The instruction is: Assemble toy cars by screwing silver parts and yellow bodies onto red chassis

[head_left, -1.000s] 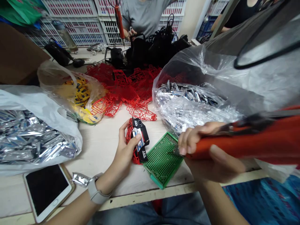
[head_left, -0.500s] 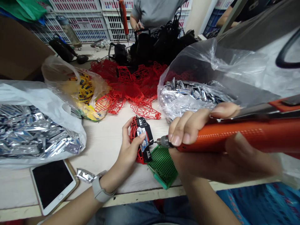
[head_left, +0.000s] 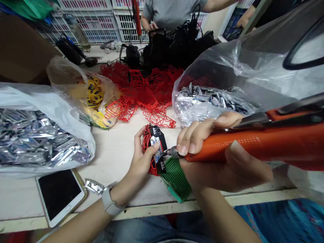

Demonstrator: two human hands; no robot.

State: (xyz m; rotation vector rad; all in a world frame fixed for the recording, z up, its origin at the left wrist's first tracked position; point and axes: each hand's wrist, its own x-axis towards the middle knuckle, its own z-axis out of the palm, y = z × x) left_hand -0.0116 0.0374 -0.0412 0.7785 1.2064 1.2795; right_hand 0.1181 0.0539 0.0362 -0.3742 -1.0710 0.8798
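My left hand (head_left: 143,155) grips a red and black frame part (head_left: 160,165), with the thumb pressed on a silver piece (head_left: 155,148) lying across it. An orange power screwdriver (head_left: 253,141) lies sideways in my right hand (head_left: 202,148), fingers wrapped round its body. Its tip points left and meets the right side of the part; the exact contact point is too small to make out. Just beneath the tip is a green perforated basket (head_left: 177,179), partly behind the held part and my right hand.
Bags of silver pieces stand at left (head_left: 43,141) and right (head_left: 187,101), with a bag of yellow pieces (head_left: 95,94) and red frames (head_left: 157,84) between them. A phone (head_left: 60,195) lies front left. Across the table, a person (head_left: 169,17) is beside black parts (head_left: 172,47).
The screwdriver and my right hand have shifted slightly left, bringing the tip further in against the held part. Across the table, the other person's arm now reaches out to the right.
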